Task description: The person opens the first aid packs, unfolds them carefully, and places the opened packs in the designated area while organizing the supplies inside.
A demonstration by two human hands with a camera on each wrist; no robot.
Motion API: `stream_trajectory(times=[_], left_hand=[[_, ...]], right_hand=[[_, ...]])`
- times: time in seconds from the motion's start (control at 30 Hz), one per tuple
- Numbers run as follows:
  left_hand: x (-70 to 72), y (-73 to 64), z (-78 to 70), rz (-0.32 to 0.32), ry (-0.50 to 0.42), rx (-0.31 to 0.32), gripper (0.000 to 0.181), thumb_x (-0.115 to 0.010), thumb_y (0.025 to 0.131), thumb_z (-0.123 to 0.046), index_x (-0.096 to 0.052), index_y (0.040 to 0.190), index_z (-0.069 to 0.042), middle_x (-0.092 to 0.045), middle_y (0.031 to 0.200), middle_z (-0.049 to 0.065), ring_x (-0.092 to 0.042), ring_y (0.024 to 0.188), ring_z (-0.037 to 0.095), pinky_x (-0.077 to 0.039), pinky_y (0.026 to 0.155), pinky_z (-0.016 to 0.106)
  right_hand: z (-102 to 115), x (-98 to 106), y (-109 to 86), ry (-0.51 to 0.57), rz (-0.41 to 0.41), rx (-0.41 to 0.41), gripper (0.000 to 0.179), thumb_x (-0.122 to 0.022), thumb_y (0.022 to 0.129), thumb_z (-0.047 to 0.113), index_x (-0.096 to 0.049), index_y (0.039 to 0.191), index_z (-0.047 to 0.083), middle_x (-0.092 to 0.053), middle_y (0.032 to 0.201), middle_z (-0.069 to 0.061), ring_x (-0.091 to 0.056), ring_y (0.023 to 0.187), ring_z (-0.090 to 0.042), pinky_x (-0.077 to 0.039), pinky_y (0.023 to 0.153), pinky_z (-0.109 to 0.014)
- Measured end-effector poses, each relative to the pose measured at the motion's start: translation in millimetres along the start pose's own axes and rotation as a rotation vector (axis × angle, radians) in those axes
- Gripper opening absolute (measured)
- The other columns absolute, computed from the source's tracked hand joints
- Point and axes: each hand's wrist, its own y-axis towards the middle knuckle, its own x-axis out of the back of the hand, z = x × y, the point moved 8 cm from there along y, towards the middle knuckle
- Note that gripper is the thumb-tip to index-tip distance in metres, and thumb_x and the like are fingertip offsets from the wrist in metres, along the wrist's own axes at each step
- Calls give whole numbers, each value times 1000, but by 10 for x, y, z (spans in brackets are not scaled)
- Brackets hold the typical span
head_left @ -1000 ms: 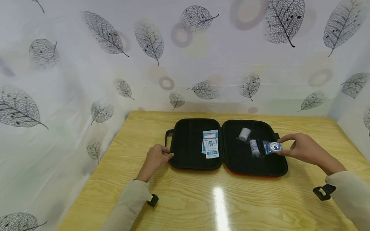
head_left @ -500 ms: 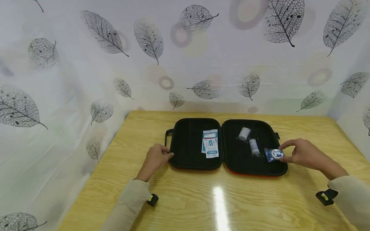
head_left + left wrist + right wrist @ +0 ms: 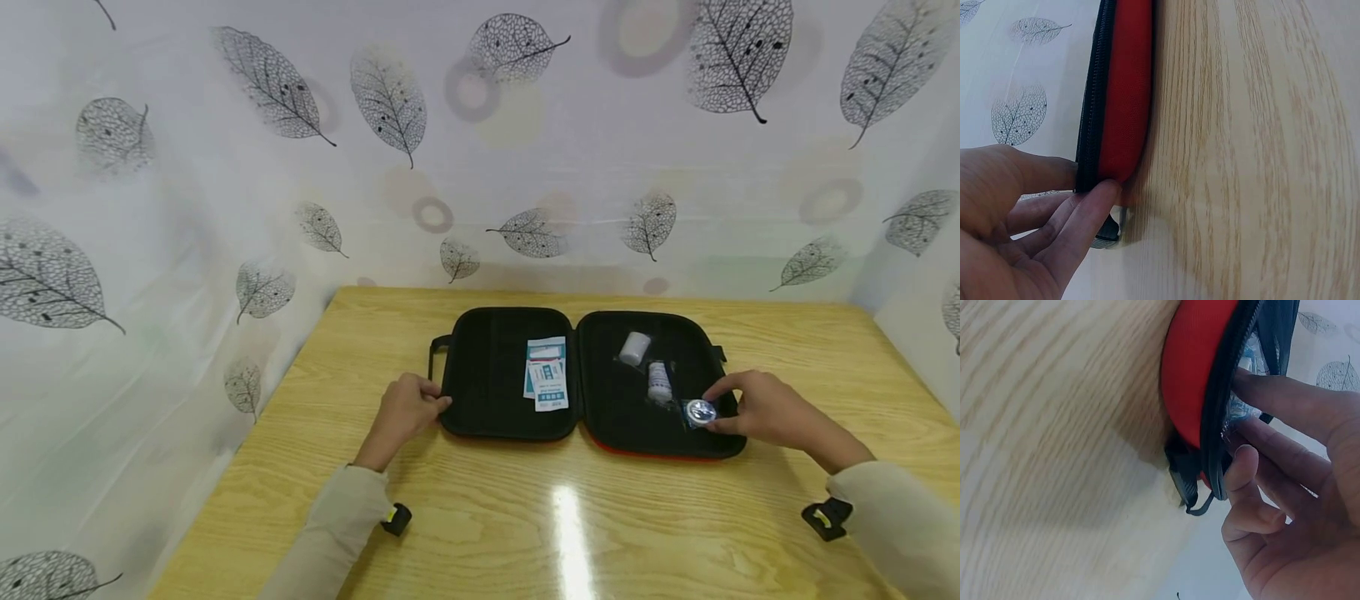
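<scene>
A zip case [image 3: 480,421], black inside and red outside, lies spread open on the table. My left hand [image 3: 405,412] pinches the front left corner of its left half; in the left wrist view, thumb and fingers [image 3: 1088,215] grip the zipped edge. My right hand [image 3: 765,408] holds a round white roll in a shiny blue and clear wrapper [image 3: 701,412] between thumb and fingers, inside the right half. Beside it lie a wrapped white roll with print [image 3: 660,383] and a plain white roll [image 3: 634,348]. In the right wrist view, the case's rim partly hides the wrapper [image 3: 1244,406].
Several flat white and teal packets [image 3: 549,383] lie in the left half, near the hinge. A black carry handle [image 3: 432,354] sticks out on the left side. The wooden table [image 3: 480,517] meets a leaf-patterned sheet [image 3: 562,167] behind and at the left.
My right hand has brought the round wrapped roll lower and toward the front of the case's right half, first rightward, then back left. The left hand stays at its corner.
</scene>
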Motion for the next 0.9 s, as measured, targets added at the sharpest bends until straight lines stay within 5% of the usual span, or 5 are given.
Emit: stream_trajectory(times=[0.57, 0.9], left_hand=[[7, -3, -14, -6, 12, -19, 23, -79, 89, -14, -77, 105, 2, -76, 86, 7, -70, 70, 15, -59, 69, 36], [6, 0, -5, -7, 21, -14, 23, -80, 88, -14, -78, 105, 1, -76, 88, 8, -71, 76, 18, -59, 70, 37]], right_hand=[[147, -175, 82, 47, 6, 21, 37, -85, 77, 9, -72, 107, -7, -40, 51, 7, -37, 45, -7, -34, 45, -25], [118, -93, 37, 54, 15, 11, 44, -88, 77, 16, -72, 111, -7, -42, 50, 6, -34, 44, -6, -33, 45, -24]])
